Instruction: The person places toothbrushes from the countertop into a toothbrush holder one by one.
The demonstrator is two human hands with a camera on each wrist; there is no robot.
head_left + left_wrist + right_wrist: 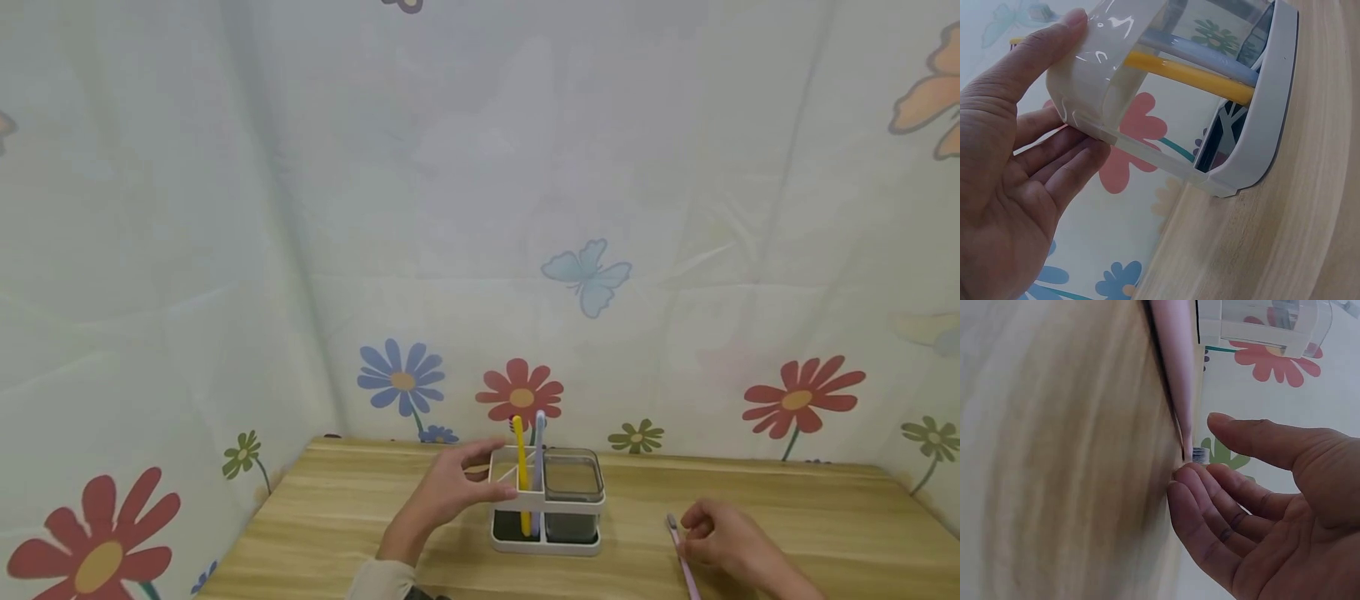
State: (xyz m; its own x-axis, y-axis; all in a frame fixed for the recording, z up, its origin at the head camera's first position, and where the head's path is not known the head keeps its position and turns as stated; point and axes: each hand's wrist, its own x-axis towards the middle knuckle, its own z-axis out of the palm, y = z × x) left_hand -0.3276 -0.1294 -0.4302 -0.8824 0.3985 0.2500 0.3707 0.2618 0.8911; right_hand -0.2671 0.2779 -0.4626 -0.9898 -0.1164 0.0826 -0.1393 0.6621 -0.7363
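Note:
My left hand (448, 485) grips the upper tier of a white toothbrush holder (551, 548) at its left end, thumb on the front and fingers at the side and back. A yellow toothbrush (522, 462) and a pale purple toothbrush (538, 467) stand upright in it, heads up. A clear grey cup (572, 527) fills its right side. On the table to the right lies a pink toothbrush (687, 573). My right hand (722, 535) is beside its head, fingers loosely bent and thumb apart; in the right wrist view the fingertips are right at the bristles (1200, 455).
The wood-grain table (337, 508) runs back to a pale curtain (450, 208) printed with flowers and butterflies. This curtain also closes off the left and right sides. The holder stands near the middle of the table.

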